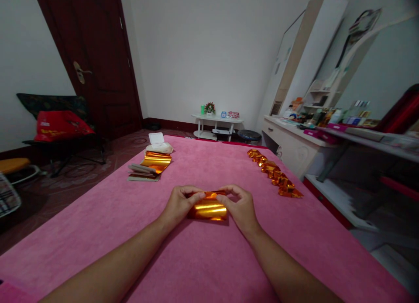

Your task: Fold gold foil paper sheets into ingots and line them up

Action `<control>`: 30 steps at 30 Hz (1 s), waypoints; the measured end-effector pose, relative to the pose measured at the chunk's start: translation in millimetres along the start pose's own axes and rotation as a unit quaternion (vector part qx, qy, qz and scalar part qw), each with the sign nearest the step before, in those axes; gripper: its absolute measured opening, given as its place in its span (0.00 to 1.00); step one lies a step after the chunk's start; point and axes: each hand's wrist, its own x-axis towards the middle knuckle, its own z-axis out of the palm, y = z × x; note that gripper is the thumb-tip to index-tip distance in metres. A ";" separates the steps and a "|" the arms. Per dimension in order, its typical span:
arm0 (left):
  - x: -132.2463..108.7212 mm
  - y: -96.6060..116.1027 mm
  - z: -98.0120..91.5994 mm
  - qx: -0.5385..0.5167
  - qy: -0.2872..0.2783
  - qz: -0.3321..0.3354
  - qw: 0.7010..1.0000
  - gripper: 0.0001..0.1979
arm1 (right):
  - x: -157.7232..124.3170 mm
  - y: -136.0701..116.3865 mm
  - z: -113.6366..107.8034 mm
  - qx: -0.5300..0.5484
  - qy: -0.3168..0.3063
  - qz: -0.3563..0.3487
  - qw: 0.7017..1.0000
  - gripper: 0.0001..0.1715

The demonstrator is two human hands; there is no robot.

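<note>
Two bare arms reach in over a soft pink cloth (203, 268). The left hand (180, 203) and the right hand (241, 205) share one shiny gold sheet (210, 210), in the middle of the cloth. Each grip is closed, pinching the far edge of the sheet between thumb and fingers, one hand near each side. That far edge is bent over in a fold. The near part hangs down flat and bright.

A bit farther, on the right, shiny crumpled gold pieces (274, 174) make a slanting row. On the left sits a small pile of grey-brown paper (144, 172), with a curved gold sheet (159, 161) just behind it. Past that are a pale bag (165, 147) and a white square thing (156, 138).

Off the cloth, a big red bag (62, 126) sits on a dark chair (49, 101) at the left. Far back, a little white table (216, 118) holds a green cup (202, 109) and a small pot of flowers (210, 108). Behind it is a plain white wall (203, 45).
</note>
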 end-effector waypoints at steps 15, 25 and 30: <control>-5.3 0.9 6.1 0.006 -0.066 0.002 0.998 0.11 | -4.3 2.6 -1.0 -0.059 0.006 -0.030 0.998 0.05; -8.4 10.2 5.7 0.269 -0.116 0.175 0.940 0.13 | -8.8 2.8 6.9 -0.076 -0.039 -0.042 0.995 0.05; -2.8 10.4 -5.6 0.306 -0.106 0.193 0.926 0.15 | -3.7 5.9 0.1 -0.055 -0.021 -0.019 0.998 0.06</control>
